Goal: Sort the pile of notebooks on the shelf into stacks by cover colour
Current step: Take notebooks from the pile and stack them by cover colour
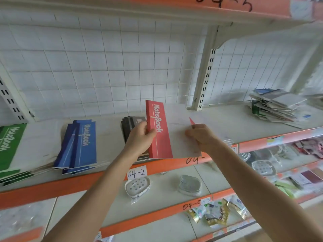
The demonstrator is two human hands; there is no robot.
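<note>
On the shelf [218, 123], a green stack [10, 147], blue stack [82, 144] and black stack [130, 123] lie in a row. The left hand [141, 137] has its grip closed on the red notebook [160, 145] at the spine, while the right hand [202, 137] pinches the opposite edge. The notebook should be laid flat, clear of the black stack, short of the unsorted pile [276, 107].

The orange-edged shelf [218, 123] carries a green stack [10, 147], a blue stack [82, 145], a black stack [129, 124], and, well to the right, a jumbled pile [276, 107] of notebooks.
</note>
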